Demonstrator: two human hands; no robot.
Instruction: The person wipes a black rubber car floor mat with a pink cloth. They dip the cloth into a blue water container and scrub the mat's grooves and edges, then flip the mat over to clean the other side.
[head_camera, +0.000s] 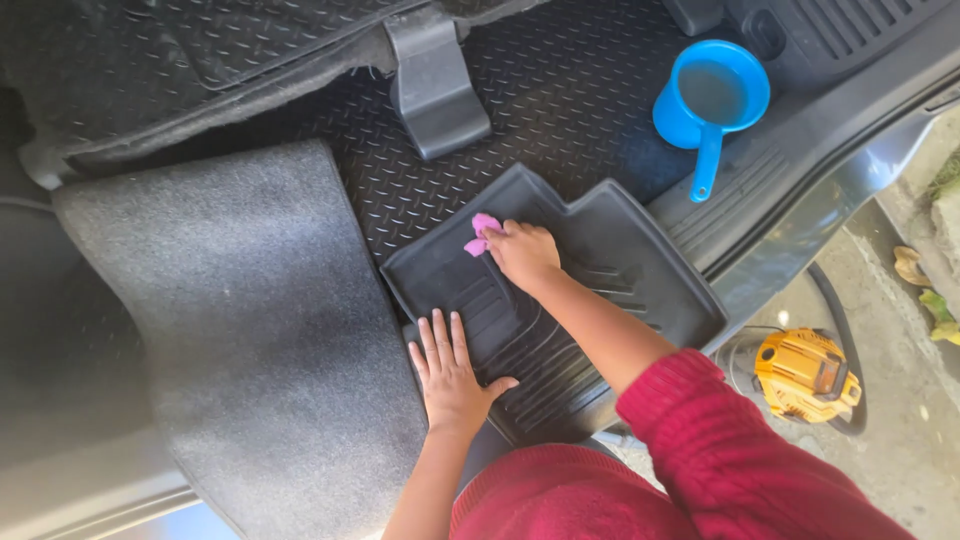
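A black moulded rubber floor mat (640, 270) lies on the car's floor. My right hand (524, 255) is closed around a small pink cloth (483, 232) and presses it against the mat's far left corner. My left hand (450, 375) lies flat with fingers spread on the mat's near left edge, holding nothing. Both arms come out of red knitted sleeves.
A blue plastic mug with a handle (708, 100) holding water stands on the diamond-pattern car floor (560, 90) at the upper right. A grey carpet mat (240, 320) lies to the left. A yellow machine with a black hose (805, 372) sits on the ground outside the door sill.
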